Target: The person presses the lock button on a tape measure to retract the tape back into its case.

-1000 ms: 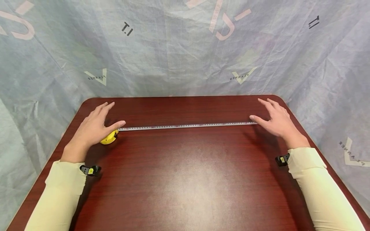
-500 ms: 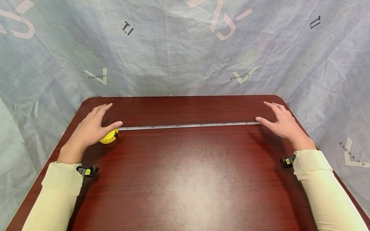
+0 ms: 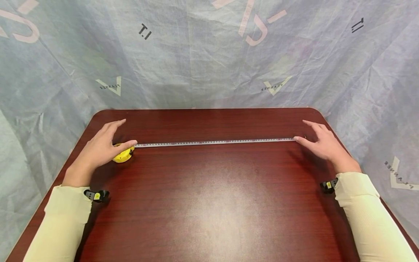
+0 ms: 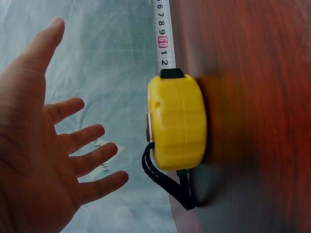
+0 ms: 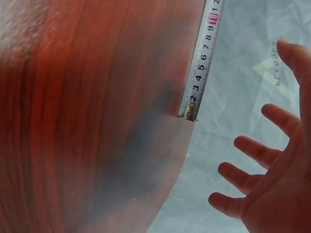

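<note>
A yellow tape measure (image 4: 177,124) with a black wrist strap (image 4: 167,182) rests at the table's left side. Its white blade (image 3: 212,142) is drawn out across the table, nearly straight, to the right. In the left wrist view the blade shows a red 60 close to the case. My left hand (image 3: 101,145) hovers over the case, fingers spread and holding nothing. Over the blade's far end my right hand (image 3: 322,144) is held with fingers spread, also holding nothing. The metal end hook (image 5: 189,114) shows in the right wrist view, apart from the fingers.
The dark red wooden table (image 3: 209,203) has rounded far corners. Behind and beside it hangs a grey printed cloth (image 3: 209,54). Black wrist straps with devices (image 3: 98,195) sit at both cuffs.
Both hands have drifted outward, the left slightly left and the right further right, and both a little nearer the person. The tape measure stays in place.
</note>
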A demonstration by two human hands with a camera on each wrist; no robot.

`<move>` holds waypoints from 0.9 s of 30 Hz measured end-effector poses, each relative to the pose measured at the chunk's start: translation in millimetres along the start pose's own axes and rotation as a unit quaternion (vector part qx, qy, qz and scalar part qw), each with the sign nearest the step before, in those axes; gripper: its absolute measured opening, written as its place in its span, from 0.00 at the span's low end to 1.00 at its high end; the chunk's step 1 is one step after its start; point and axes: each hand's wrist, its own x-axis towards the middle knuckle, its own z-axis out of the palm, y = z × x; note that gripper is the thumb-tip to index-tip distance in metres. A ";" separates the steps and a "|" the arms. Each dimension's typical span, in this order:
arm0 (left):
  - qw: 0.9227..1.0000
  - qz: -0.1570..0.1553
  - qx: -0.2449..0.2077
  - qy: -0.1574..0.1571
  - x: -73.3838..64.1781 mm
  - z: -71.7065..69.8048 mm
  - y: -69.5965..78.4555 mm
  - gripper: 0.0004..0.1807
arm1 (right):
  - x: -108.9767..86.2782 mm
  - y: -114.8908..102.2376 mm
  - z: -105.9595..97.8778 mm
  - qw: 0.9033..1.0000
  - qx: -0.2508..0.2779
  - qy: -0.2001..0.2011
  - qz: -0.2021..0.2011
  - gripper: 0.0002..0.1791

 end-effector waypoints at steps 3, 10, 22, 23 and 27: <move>1.000 0.000 -0.001 -0.001 -1.8 0.7 -1.3 0.56 | -0.4 3.4 2.5 1.000 -0.004 -0.005 0.002 0.47; 1.000 -0.007 0.006 -0.010 -3.9 4.5 -3.6 0.56 | -1.5 10.1 7.5 1.000 -0.010 -0.018 0.010 0.48; 0.999 -0.021 0.012 -0.028 -5.4 10.4 -9.8 0.57 | -0.4 17.7 11.7 0.999 -0.014 -0.042 0.008 0.48; 0.999 -0.021 0.013 -0.029 -5.6 10.9 -10.3 0.57 | -0.1 18.1 11.8 0.999 -0.015 -0.043 0.008 0.48; 0.999 -0.021 0.017 -0.031 -6.0 12.5 -12.9 0.57 | 0.5 20.8 12.9 0.999 -0.021 -0.044 0.001 0.46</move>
